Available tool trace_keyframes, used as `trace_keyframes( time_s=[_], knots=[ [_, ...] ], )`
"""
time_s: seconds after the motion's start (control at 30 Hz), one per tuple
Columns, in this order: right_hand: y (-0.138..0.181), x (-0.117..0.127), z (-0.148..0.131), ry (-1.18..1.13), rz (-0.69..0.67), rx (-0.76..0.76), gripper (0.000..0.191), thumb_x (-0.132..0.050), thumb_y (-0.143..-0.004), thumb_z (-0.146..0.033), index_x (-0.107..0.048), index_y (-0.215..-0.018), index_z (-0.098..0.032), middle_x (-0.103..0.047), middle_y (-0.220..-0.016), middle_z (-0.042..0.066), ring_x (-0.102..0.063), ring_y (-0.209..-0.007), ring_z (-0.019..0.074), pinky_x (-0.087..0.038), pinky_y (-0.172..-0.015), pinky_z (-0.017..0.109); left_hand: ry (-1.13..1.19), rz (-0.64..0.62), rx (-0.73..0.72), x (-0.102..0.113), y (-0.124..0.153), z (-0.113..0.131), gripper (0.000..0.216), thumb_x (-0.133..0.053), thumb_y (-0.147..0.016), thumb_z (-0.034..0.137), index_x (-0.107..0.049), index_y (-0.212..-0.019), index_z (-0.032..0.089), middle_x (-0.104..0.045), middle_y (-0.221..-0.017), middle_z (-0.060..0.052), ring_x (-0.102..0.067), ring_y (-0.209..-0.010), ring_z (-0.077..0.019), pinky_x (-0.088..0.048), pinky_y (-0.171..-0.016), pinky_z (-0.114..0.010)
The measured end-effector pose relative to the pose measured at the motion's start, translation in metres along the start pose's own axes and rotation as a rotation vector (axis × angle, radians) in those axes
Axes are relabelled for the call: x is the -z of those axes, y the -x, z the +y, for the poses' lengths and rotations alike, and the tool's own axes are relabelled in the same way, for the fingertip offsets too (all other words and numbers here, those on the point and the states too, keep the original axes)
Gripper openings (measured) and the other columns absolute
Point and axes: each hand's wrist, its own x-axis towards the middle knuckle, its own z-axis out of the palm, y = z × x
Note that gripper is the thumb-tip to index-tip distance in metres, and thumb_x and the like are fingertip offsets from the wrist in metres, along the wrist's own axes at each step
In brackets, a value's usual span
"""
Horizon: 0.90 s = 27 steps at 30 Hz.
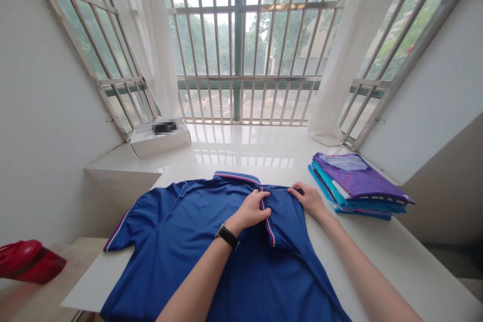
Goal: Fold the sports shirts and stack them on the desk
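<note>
A dark blue polo shirt [181, 236] lies spread out, its collar [237, 177] toward the window and trimmed with white and red stripes. Its right-hand sleeve [285, 216] is folded inward over the body, with the striped cuff facing left. My left hand [253, 210], with a black watch [227, 235] at the wrist, holds this cuff near its upper end. At the upper right folded edge by the shoulder, my right hand [307, 199] pinches the fabric between thumb and fingers. The other sleeve [130, 224] stretches out to the left. The shirt's lower end runs out of view.
A stack of folded purple and turquoise garments [358, 183] sits right of the shirt on the white surface [407, 266]. Back left is a white box [162, 141] with a blurred dark item on top. A red object [32, 261] is at far left. Barred windows and white curtains [339, 60] stand behind.
</note>
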Motion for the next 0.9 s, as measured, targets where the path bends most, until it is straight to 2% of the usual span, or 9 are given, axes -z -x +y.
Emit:
trace_keyframes(
  time_s=[0.1,0.23,0.37,0.43,0.53,0.63,0.73,0.83,0.9],
  knots=[
    [-0.004,-0.002,-0.001,0.057,0.016,0.003,0.034,-0.054,-0.086,-0.055,-0.067,-0.078,-0.025,-0.069,-0.087,0.005,-0.065,-0.085,0.0234,-0.047,-0.077,0.033,0.012,-0.005,0.03,0.006,-0.001,-0.004,0.054,-0.065,-0.076,0.023,-0.062,-0.129,0.014,-0.061,-0.108,-0.009,-0.061,-0.093,-0.0219,-0.051,-0.093,-0.036],
    [-0.002,-0.005,-0.001,0.122,0.063,-0.009,0.032,-0.053,-0.087,-0.051,-0.068,-0.079,-0.025,-0.064,-0.087,0.005,-0.065,-0.082,0.022,-0.048,-0.074,0.031,0.02,-0.036,0.042,0.008,-0.001,-0.011,0.053,-0.066,-0.077,0.025,-0.062,-0.129,0.016,-0.059,-0.112,-0.008,-0.06,-0.083,-0.0177,-0.054,-0.086,-0.034],
    [0.002,-0.001,-0.006,0.15,0.152,-0.02,0.032,-0.048,-0.091,-0.047,-0.068,-0.089,-0.022,-0.063,-0.099,0.007,-0.064,-0.081,0.0203,-0.049,-0.076,0.032,-0.008,-0.071,0.014,0.009,0.002,-0.015,0.053,-0.066,-0.079,0.023,-0.059,-0.131,0.019,-0.051,-0.128,-0.011,-0.06,-0.104,-0.0221,-0.05,-0.099,-0.037],
    [0.005,0.004,-0.013,0.163,0.244,-0.001,0.032,-0.045,-0.093,-0.044,-0.067,-0.093,-0.02,-0.063,-0.105,0.01,-0.063,-0.089,0.0225,-0.05,-0.082,0.034,-0.062,-0.056,0.004,0.011,0.004,-0.014,0.054,-0.064,-0.08,0.018,-0.055,-0.134,0.019,-0.041,-0.142,-0.014,-0.055,-0.119,-0.0246,-0.044,-0.107,-0.038],
    [0.012,0.008,-0.033,0.182,0.349,0.063,0.032,-0.043,-0.095,-0.042,-0.066,-0.094,-0.02,-0.065,-0.103,0.011,-0.061,-0.1,0.0258,-0.048,-0.09,0.037,-0.239,-0.004,0.001,0.01,0.008,-0.007,0.053,-0.06,-0.082,0.015,-0.053,-0.135,0.018,-0.026,-0.154,-0.016,-0.05,-0.127,-0.0278,-0.04,-0.11,-0.041],
    [0.025,-0.003,-0.059,0.164,0.2,0.087,0.031,-0.042,-0.095,-0.04,-0.066,-0.098,-0.02,-0.067,-0.103,0.01,-0.062,-0.098,0.0243,-0.049,-0.091,0.036,-0.429,0.03,-0.032,0.005,0.013,0.0,0.049,-0.057,-0.085,0.02,-0.054,-0.134,0.017,-0.032,-0.153,-0.017,-0.039,-0.137,-0.0326,-0.037,-0.112,-0.045],
    [0.04,-0.029,-0.08,0.245,-0.024,0.09,0.04,-0.043,-0.095,-0.042,-0.062,-0.12,-0.017,-0.064,-0.122,0.014,-0.059,-0.114,0.0264,-0.045,-0.101,0.038,-0.557,0.011,-0.057,-0.002,0.016,0.0,0.046,-0.048,-0.092,0.026,-0.053,-0.137,0.014,-0.042,-0.149,-0.018,-0.034,-0.14,-0.0344,-0.033,-0.114,-0.049],
    [0.053,-0.05,-0.092,0.432,-0.121,0.041,0.058,-0.042,-0.095,-0.049,-0.05,-0.141,-0.015,-0.05,-0.145,0.016,-0.041,-0.136,0.0342,-0.032,-0.112,0.048,-0.611,-0.011,-0.07,-0.003,0.017,-0.007,0.047,-0.044,-0.094,0.028,-0.052,-0.139,0.015,-0.047,-0.147,-0.017,-0.042,-0.135,-0.0321,-0.034,-0.113,-0.048],
    [0.057,-0.057,-0.096,0.512,-0.164,0.009,0.063,-0.039,-0.096,-0.055,-0.044,-0.147,-0.019,-0.042,-0.153,0.014,-0.031,-0.142,0.038,-0.025,-0.115,0.053,-0.609,-0.002,-0.084,-0.002,0.016,-0.012,0.047,-0.045,-0.093,0.027,-0.052,-0.138,0.017,-0.049,-0.145,-0.015,-0.045,-0.132,-0.0301,-0.035,-0.112,-0.046]
  ],
)
